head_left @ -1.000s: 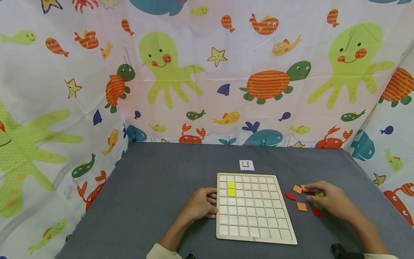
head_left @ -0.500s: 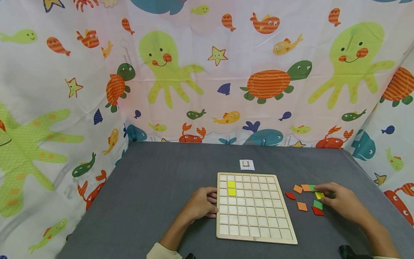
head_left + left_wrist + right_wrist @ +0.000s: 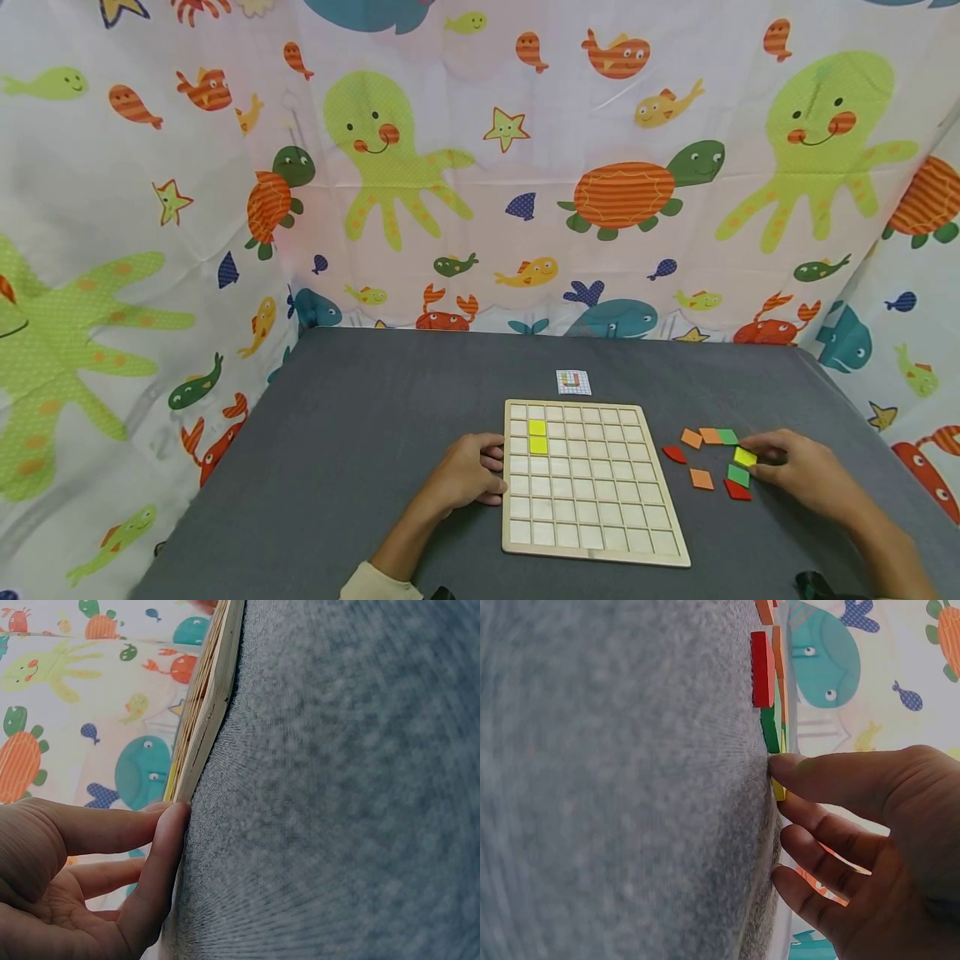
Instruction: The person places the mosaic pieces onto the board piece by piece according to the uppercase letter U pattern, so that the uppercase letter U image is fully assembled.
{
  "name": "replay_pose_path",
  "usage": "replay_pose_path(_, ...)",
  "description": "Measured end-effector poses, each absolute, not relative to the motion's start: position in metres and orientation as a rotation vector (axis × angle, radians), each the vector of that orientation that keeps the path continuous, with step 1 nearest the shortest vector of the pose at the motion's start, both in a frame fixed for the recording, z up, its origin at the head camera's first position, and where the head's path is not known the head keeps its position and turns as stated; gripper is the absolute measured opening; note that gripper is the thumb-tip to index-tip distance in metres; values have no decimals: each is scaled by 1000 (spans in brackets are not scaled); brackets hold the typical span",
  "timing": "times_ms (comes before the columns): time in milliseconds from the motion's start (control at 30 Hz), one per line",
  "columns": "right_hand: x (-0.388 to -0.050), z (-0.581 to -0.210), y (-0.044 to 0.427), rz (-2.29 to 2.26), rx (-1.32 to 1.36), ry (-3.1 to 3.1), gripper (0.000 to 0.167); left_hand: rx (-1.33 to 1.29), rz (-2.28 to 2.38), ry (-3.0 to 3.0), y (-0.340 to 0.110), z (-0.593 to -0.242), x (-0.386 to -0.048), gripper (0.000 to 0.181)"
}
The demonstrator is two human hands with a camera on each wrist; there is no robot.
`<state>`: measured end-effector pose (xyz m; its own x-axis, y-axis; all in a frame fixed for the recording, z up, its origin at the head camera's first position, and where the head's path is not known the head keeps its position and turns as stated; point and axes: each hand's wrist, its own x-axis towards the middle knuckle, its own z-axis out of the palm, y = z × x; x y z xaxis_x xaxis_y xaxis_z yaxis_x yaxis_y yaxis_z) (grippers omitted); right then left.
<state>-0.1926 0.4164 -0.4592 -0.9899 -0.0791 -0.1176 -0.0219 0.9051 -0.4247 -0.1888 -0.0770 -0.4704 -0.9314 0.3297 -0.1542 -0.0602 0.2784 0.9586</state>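
A wooden grid board (image 3: 592,557) lies flat on the dark grey table, with two yellow tiles (image 3: 537,435) in its upper left cells. My left hand (image 3: 467,473) holds the board's left edge, its fingertips against the wooden rim (image 3: 206,724). Right of the board, my right hand (image 3: 806,475) pinches a yellow square tile (image 3: 745,457) between thumb and index finger. In the right wrist view the thumb covers part of that yellow tile (image 3: 779,789). Green tiles (image 3: 738,476) lie close by, above and below it.
Orange tiles (image 3: 701,479) and red curved pieces (image 3: 737,490) lie loose between the board and my right hand. Behind the board is a small card (image 3: 573,382) printed with a U shape on a grid. A sea-animal curtain (image 3: 450,192) encloses the table's back and sides.
My right hand has drawn back to the right from the orange and green tiles, uncovering them, and now has the yellow tile between its fingertips. The left hand and board have stayed put.
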Motion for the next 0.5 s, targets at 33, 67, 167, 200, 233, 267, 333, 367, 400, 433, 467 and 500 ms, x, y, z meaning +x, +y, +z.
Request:
replay_pose_path(33, -193, -459, 417, -649, -84, 2932, 38, 246, 1694, 2233, -77, -470, -189, 67)
replay_pose_path(67, -192, -459, 418, -645, -85, 2930, 37, 243, 1694, 2231, -77, -470, -189, 67)
replay_pose_path(167, -192, -458, 419, -630, -87, 2923, 36, 245, 1699, 2230, -76, -470, -189, 67)
replay_pose_path(200, -192, -458, 419, -628, -85, 2918, 37, 247, 1701, 2229, -76, -470, -189, 68)
replay_pose_path(233, -192, -457, 420, -628, -81, 2913, 37, 247, 1704, 2227, -76, -470, -188, 68)
replay_pose_path(267, -192, -457, 420, -627, -72, 2908, 37, 246, 1707, 2224, -77, -470, -188, 68)
replay_pose_path(333, -192, -456, 420, -627, -64, 2902, 39, 249, 1713, 2220, -77, -470, -188, 68)
replay_pose_path(367, -191, -456, 419, -625, -60, 2905, 39, 250, 1717, 2217, -77, -469, -187, 69)
replay_pose_path(400, -191, -455, 419, -628, -59, 2906, 40, 249, 1718, 2216, -77, -469, -187, 69)
replay_pose_path(433, -191, -455, 419, -630, -57, 2911, 41, 249, 1719, 2215, -77, -469, -187, 69)
replay_pose_path(467, -191, -454, 418, -631, -56, 2917, 41, 250, 1719, 2216, -77, -469, -187, 69)
replay_pose_path(500, -191, -454, 417, -632, -53, 2924, 42, 250, 1719, 2216, -78, -469, -187, 69)
